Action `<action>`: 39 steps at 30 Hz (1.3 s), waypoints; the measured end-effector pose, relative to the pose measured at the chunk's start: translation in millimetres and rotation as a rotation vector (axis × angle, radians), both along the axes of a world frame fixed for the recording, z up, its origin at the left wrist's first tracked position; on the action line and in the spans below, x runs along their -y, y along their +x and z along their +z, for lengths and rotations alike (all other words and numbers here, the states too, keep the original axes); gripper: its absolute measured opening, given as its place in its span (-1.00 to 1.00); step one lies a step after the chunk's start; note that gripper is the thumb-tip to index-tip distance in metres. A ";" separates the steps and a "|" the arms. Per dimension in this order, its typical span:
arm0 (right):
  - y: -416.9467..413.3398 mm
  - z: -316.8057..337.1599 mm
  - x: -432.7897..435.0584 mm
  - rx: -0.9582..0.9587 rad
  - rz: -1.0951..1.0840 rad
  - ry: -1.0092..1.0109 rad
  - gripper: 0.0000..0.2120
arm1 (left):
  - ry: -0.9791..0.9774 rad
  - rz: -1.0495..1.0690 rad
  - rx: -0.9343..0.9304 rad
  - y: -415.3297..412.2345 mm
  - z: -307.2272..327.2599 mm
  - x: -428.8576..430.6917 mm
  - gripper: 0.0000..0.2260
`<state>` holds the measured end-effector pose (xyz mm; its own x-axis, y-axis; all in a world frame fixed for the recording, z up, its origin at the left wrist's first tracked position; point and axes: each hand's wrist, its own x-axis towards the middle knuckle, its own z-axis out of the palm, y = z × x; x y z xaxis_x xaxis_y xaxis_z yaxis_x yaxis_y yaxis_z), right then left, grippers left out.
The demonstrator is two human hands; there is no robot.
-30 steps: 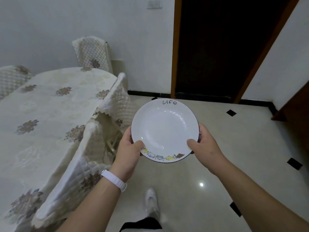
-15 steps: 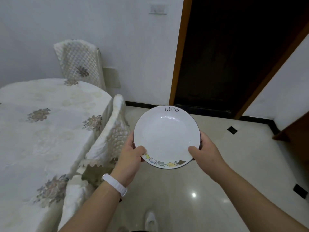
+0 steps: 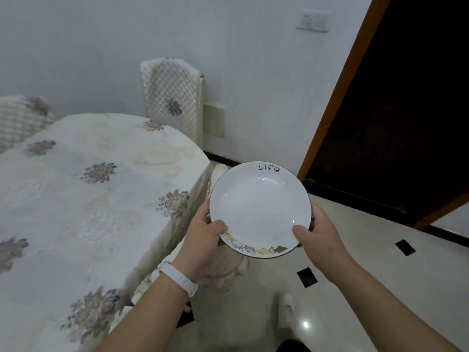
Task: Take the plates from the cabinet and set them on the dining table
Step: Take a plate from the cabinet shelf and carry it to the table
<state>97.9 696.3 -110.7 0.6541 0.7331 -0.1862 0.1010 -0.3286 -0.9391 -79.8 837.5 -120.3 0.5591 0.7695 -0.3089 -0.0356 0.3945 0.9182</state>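
A white plate (image 3: 258, 207) with a dark rim, the word "Life" at its far edge and small drawings at its near edge, is held level in front of me. My left hand (image 3: 203, 240) grips its left rim, thumb on top; a white band circles that wrist. My right hand (image 3: 317, 235) grips the right rim, thumb on top. The plate is in the air just right of the dining table (image 3: 76, 199), which wears a cream cloth with embroidered flowers. More plates may be stacked under the top one; I cannot tell.
A chair with a quilted cover (image 3: 172, 97) stands at the table's far end by the wall, another (image 3: 20, 118) at the far left. A third covered chair (image 3: 223, 268) sits below the plate. A dark doorway (image 3: 393, 110) opens on the right. Glossy tiled floor (image 3: 380, 275) lies ahead.
The view has swung left and closer to the table, which now fills more of the left side. Both hands keep the same hold on the plate.
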 end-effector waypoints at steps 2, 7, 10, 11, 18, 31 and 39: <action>11.8 -6.4 -26.3 -0.042 0.060 0.009 -0.53 | 0.005 0.060 -0.015 2.5 -0.1 -12.7 -0.41; 54.8 -17.4 -97.3 -0.096 0.251 0.033 -0.54 | -0.014 0.245 -0.053 26.3 1.8 -47.7 -0.40; 93.2 -19.9 -138.9 -0.131 0.350 0.038 -0.55 | -0.018 0.348 -0.057 55.0 3.5 -65.0 -0.40; 107.4 -18.2 -152.3 -0.141 0.388 0.037 -0.54 | -0.029 0.389 -0.046 66.2 5.4 -68.2 -0.40; 179.8 -3.3 -234.7 -0.140 0.641 0.047 -0.55 | -0.051 0.621 -0.008 128.4 18.6 -92.6 -0.41; 122.0 -23.3 -331.7 -0.142 1.017 -0.010 -0.56 | -0.177 0.967 -0.159 87.6 13.2 -110.4 -0.42; 64.3 -38.0 -397.2 -0.028 1.121 -0.115 -0.49 | -0.127 1.109 -0.104 29.9 -22.2 -165.8 -0.41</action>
<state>162.2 1093.5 -148.6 -0.3686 0.8815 -0.2952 0.3730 -0.1507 -0.9155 -49.9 1003.3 -142.6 -0.4487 0.7856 -0.4260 -0.3512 0.2833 0.8924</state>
